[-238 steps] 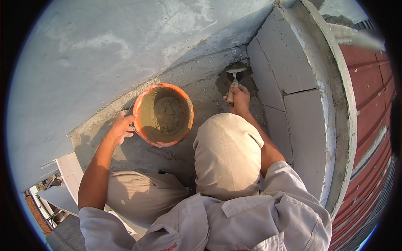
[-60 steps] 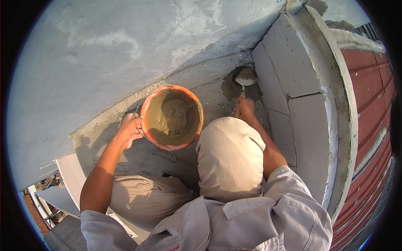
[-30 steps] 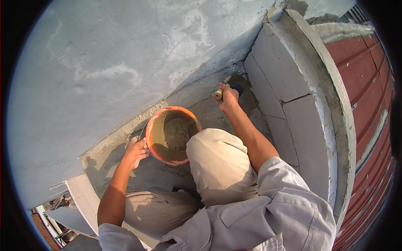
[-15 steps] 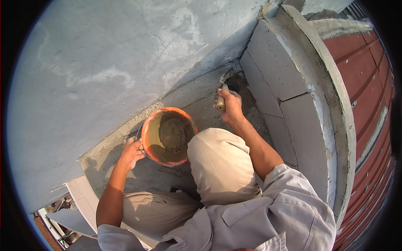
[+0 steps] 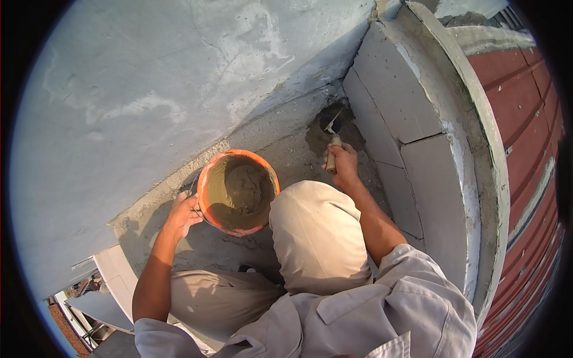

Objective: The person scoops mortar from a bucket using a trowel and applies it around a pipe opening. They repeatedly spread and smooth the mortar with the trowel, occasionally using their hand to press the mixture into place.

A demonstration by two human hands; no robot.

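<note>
My right hand (image 5: 345,165) is closed round the wooden handle of a trowel (image 5: 332,159). The trowel's thin metal end points up over a dark round opening (image 5: 335,125) in the floor corner, ringed by a darker, wet-looking patch of mortar (image 5: 316,143). To the left stands an orange bucket (image 5: 270,167) with grey-brown wet mortar (image 5: 249,186) inside. At its left side, my left hand (image 5: 185,213) holds it by the rim or wire handle; the fingertips are partly hidden.
A grey plastered wall (image 5: 137,89) rises on the left. On the right runs a low wall of light blocks (image 5: 439,185) with a raised concrete edge, and beyond it lies a red ribbed roof (image 5: 525,119). My bent knee (image 5: 316,232) sits between bucket and block wall.
My right hand has moved a little down and right with the trowel, uncovering more of the round opening and wet patch. My left hand stays at the bucket.
</note>
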